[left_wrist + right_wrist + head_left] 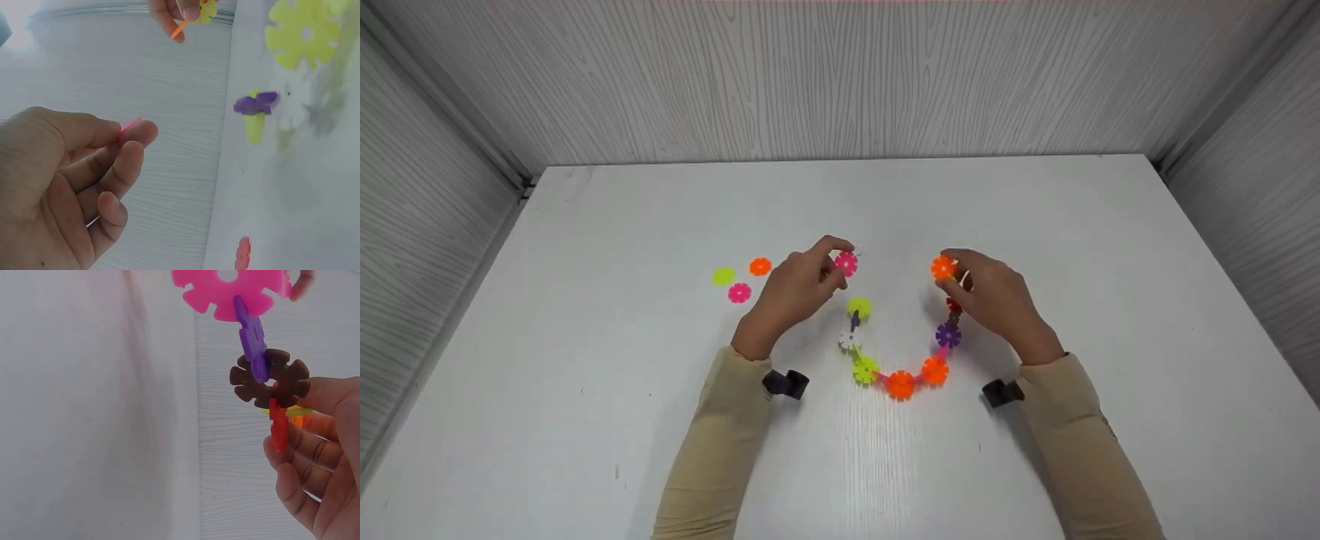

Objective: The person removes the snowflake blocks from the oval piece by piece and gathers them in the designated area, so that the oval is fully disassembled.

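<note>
My left hand (pixel 795 289) pinches a pink notched flower disc (pixel 846 263) between thumb and finger; the left wrist view shows that disc edge-on. Across from it, my right hand (pixel 994 292) pinches an orange notched disc (pixel 943 268) at the upper right end of a chain of interlocked discs. The chain curves in a U through a purple disc (pixel 948 335), orange discs (pixel 900 385) and a white disc (pixel 849 340) to a yellow-green disc (pixel 859 307) at its other end. Close to the right fingers, the right wrist view shows a red disc (pixel 279 427) slotted into a brown one (pixel 292 377).
Left of my left hand lie three loose discs on the white table (pixel 585 315): yellow-green (pixel 724 276), orange (pixel 760 266) and pink (pixel 739 292). A wood-grain panel (pixel 840 82) stands behind the table, with side panels left and right.
</note>
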Demonstrator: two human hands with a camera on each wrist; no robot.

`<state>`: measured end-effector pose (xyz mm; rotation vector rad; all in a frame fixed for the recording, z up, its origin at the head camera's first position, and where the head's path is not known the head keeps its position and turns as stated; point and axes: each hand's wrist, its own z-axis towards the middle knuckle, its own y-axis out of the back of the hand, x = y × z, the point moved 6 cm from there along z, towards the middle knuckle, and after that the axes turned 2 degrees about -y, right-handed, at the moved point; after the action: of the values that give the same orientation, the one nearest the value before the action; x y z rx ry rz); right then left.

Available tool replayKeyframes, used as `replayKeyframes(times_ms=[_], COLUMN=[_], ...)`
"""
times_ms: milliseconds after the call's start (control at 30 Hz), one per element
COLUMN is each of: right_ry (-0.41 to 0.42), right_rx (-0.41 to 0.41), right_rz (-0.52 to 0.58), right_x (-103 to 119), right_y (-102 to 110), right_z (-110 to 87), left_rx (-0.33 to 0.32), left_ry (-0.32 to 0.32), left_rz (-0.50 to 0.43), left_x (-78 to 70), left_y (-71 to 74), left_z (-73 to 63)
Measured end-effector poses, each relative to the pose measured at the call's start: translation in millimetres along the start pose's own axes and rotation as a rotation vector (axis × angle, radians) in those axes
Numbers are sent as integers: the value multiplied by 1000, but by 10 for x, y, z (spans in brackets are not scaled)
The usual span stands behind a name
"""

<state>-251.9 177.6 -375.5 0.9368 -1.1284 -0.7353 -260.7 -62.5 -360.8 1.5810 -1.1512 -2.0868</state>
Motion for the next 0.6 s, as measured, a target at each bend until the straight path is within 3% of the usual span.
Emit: replayKeyframes(times_ms=[267, 433, 600], right_ry=[-54, -61, -63], right_rx=[55, 81, 87], right_rz=[18, 17, 13], right_x=[-5, -8, -28], right_y=[-35, -62, -66], right_z=[24, 25, 21], left_rx=[60, 95, 125], left_ry=[8, -10, 24], left_rz=[-38, -58, -42], left_x=[215, 325, 412], left_y=[150, 165, 180], left_z=[-173, -276, -317])
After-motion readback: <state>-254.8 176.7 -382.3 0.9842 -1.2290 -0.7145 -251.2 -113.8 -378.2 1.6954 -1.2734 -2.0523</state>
